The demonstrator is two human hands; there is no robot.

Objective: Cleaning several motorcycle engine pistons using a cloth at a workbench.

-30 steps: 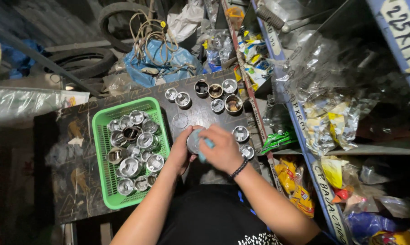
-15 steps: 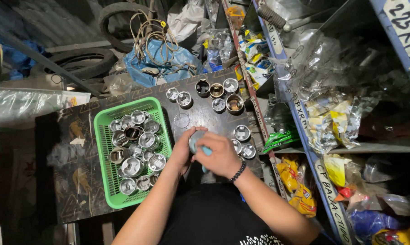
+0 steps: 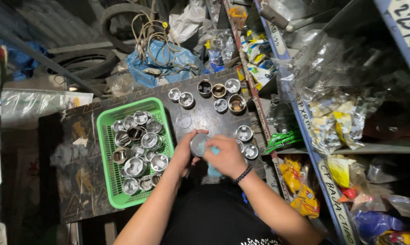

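Right now you are in the middle of wiping one metal cup: your left hand (image 3: pixel 185 152) is wrapped around the round silver cup (image 3: pixel 199 144), holding it just above the near edge of the dark table (image 3: pixel 80 181), and your right hand (image 3: pixel 227 157) is pressed against its side, closed on a light blue cloth (image 3: pixel 212 169) that hangs down below your fingers. Both hands are closed, one on the cup and one on the cloth, and they meet at the cup.

To your left the green basket (image 3: pixel 106 119) is crowded with more silver cups, touching and stacked on each other. Across the table, well apart from the basket, other cups stand singly: a loose row (image 3: pixel 219 90) near the far edge, and two (image 3: pixel 244 133) just beside your right hand. The cloth hides the near face of the cup you hold, so it is hard to tell how much of it is already clean.

By the look of it, the step in hand is the rubbing itself, with much of the basket left to do. The next move would call for turning the cup in your left fingers so the cloth reaches the hidden side, keeping a firm hold, since it is smooth and round.
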